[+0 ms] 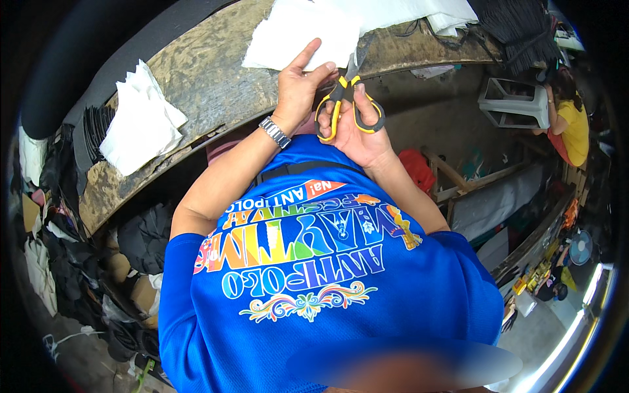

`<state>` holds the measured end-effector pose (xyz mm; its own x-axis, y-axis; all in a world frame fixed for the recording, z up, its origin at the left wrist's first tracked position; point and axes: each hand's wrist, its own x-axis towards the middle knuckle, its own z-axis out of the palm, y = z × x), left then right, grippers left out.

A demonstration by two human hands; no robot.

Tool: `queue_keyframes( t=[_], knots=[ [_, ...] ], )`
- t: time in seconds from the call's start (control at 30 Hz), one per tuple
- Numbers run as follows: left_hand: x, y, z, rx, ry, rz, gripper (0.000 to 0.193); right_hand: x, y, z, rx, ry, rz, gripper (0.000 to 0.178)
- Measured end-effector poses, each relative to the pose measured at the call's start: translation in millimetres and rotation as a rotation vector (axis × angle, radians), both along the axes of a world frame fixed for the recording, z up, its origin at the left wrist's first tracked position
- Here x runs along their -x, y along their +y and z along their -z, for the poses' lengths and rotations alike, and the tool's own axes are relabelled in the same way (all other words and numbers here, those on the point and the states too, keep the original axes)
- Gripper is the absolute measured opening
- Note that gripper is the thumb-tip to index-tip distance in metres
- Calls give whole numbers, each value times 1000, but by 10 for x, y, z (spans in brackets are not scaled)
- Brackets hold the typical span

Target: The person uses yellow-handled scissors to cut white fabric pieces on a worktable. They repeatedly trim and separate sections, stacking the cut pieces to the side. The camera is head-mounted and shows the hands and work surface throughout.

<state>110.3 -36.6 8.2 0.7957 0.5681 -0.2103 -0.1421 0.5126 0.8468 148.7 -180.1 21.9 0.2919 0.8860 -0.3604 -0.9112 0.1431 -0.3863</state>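
A pair of scissors (pixel 338 98) with yellow and black handles is in my right hand (pixel 360 134), my thumb through one loop and fingers at the other. Their blades are parted and point toward the table edge, beside a stack of white fabric pieces (pixel 298 29). My left hand (pixel 301 85) grips the near edge of that stack. Its index finger stretches over the white fabric, while the thumb points at the scissors; the other fingers are mostly hidden. Something small and dark shows between the left thumb and the blades, too unclear to name.
Another white fabric pile (pixel 144 121) lies at the table's left, beside black strips (pixel 97 131). The worn wooden table (pixel 216 85) curves across the front. Black strips (pixel 517 29) are heaped far right. Beyond, a person in yellow (pixel 569 118) touches a grey plastic stool (pixel 514 103).
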Motion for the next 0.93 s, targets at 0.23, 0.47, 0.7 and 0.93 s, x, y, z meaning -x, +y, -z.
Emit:
queue_keyframes(
  t=[0.23, 0.47, 0.7, 0.93],
  knots=[
    [12, 81, -36, -50, -19, -56, 63, -230, -74, 49, -24, -62, -220, 66],
    [25, 103, -20, -16, -21, -11, 61, -257, -105, 15, -61, -26, -216, 59],
    [-6, 142, -22, -30, -39, -56, 59, -222, -101, 42, -74, 5, -246, 61],
    [3, 189, 27, -55, 3, -20, 59, -277, -163, -57, -149, 48, -346, 61]
  ],
)
